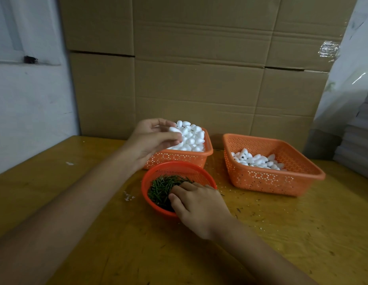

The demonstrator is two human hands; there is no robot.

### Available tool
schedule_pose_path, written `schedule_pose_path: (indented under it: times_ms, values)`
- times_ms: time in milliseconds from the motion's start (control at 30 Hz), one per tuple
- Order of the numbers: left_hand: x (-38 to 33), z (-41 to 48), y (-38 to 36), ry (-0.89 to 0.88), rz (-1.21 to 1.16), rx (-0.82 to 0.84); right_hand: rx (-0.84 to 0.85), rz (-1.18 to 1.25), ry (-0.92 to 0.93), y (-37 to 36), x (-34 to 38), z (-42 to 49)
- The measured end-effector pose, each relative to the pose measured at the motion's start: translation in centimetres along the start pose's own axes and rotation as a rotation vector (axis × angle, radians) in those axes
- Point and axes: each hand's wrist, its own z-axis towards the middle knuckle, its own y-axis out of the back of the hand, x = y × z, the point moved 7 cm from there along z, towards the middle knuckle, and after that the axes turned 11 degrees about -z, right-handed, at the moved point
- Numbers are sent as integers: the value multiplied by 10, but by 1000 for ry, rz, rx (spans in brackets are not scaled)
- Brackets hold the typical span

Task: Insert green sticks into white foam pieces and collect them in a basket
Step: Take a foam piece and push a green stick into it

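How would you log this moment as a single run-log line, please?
phase: pickup | left hand: holds foam piece over full basket | right hand: rests in green sticks in red bowl

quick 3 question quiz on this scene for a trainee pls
1. True or false: the right hand reaches into the round basket of green sticks.
2. The left hand is at: A the heaped square basket; B the round basket.
3. Fill in: the left hand pinches one white ____.
Key: 1 true; 2 A; 3 foam piece.
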Motion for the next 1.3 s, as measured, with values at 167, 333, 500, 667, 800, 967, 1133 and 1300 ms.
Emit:
schedule_pose_path:
  times_ms: [167, 333, 500, 667, 800, 967, 1133, 1300]
  values:
    - [12, -45, -6, -60, 69, 74, -22, -4, 5, 2, 2, 0]
    - [34, -70, 11, -128, 175, 5, -52, -31, 5, 2, 0, 1]
    - [38, -75, 17, -156, 202, 30, -50, -39, 20, -2, 1, 0]
    - [35, -78, 10, -213, 195, 90, -64, -39, 11, -1, 1, 1]
    - [37, -80, 13, -227, 190, 73, -67, -42, 14, -1, 2, 0]
    - [38, -79, 11, -226, 157, 69, -76, -50, 10, 0, 0, 0]
    - [38, -79, 12, -230, 110, 67, -65, -21, 11, 2, 1, -2]
    - [36, -80, 11, -242, 66, 89, -42, -19, -3, 3, 1, -1]
